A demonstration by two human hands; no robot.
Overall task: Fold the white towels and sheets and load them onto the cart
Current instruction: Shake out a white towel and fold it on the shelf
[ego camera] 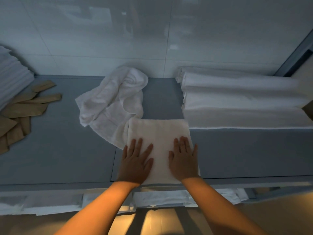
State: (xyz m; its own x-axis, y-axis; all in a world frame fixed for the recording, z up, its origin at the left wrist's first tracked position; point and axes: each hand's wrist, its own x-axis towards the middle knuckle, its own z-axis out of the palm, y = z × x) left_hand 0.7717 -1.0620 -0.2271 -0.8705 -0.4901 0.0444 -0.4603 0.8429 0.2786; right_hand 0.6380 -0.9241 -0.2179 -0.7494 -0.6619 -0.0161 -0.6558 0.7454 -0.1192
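I am watching both hands lying flat, fingers straight and slightly spread, palms down. The left hand [136, 160] is pressing on the left part of the folded towel [159, 133]; the right hand [184, 158] is pressing on its right part. Neither is gripping anything. The towel is lying at the near edge of the grey counter [59, 150]. A crumpled towel [111, 100] is touching its far-left corner. A stack of folded sheets [237, 99] is sitting just beside it, to the right. Brown paper sleeves [22, 109] are lying far left.
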